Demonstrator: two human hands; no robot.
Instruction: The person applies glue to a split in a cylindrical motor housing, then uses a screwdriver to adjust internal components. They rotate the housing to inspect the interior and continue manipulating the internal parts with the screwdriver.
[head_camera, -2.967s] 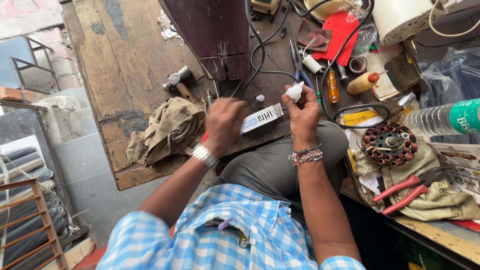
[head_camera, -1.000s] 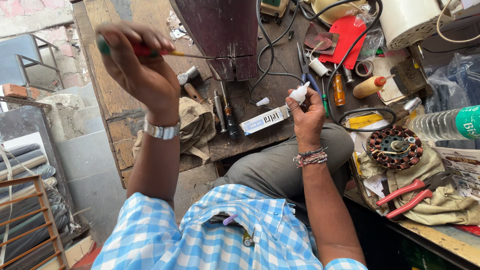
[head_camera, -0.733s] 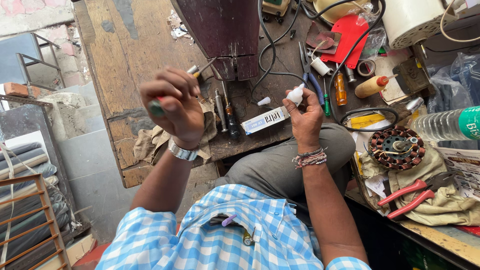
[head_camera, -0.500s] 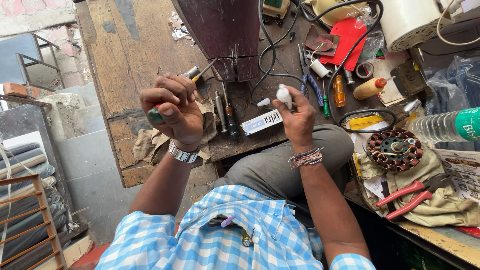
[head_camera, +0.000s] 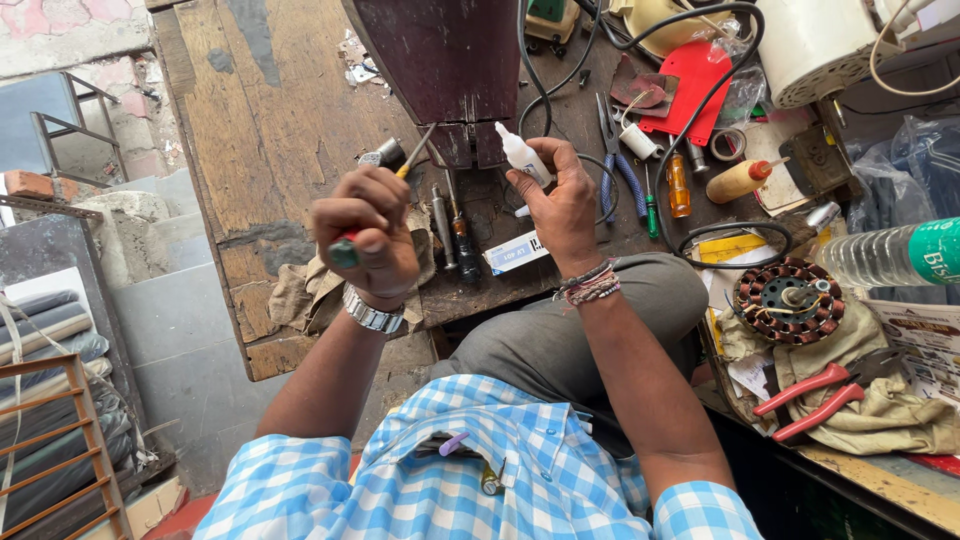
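Checked blue-and-white shirt (head_camera: 480, 470) fills the nearest part of the view, with grey trousers (head_camera: 570, 330) on a raised knee just beyond it.

Left hand (head_camera: 365, 235), metal watch (head_camera: 372, 315) at the wrist: fingers clenched around a screwdriver (head_camera: 372, 205) with a red and green handle, its thin shaft pointing up and to the right toward the far side of the bench.

Right hand (head_camera: 560, 200), bead bracelets (head_camera: 590, 285) at the wrist: grasping a small white squeeze bottle (head_camera: 522, 155) between thumb and fingers, nozzle tilted up and left. Bottle and screwdriver are held apart, above the bench.

Wooden workbench (head_camera: 250, 130), worn and stained, below both hands. On it, under the left hand, a crumpled tan rag (head_camera: 300, 290); between the hands, several tools with metal shafts (head_camera: 450, 225) and a small white-and-blue carton (head_camera: 515, 252).

Near right: red-handled pliers (head_camera: 815, 395) on a beige cloth (head_camera: 890, 420), and a round motor stator with copper windings (head_camera: 788, 300). A clear plastic bottle (head_camera: 880, 255) lies at the right edge.

Further right of the right hand: blue-handled cutters (head_camera: 615, 165), an amber-handled screwdriver (head_camera: 677, 185), a tan bottle with a red tip (head_camera: 740, 180).

Far: a dark maroon panel (head_camera: 440, 60), black cables (head_camera: 700, 100), a red plastic piece (head_camera: 690, 90), a white cylinder (head_camera: 820, 45).
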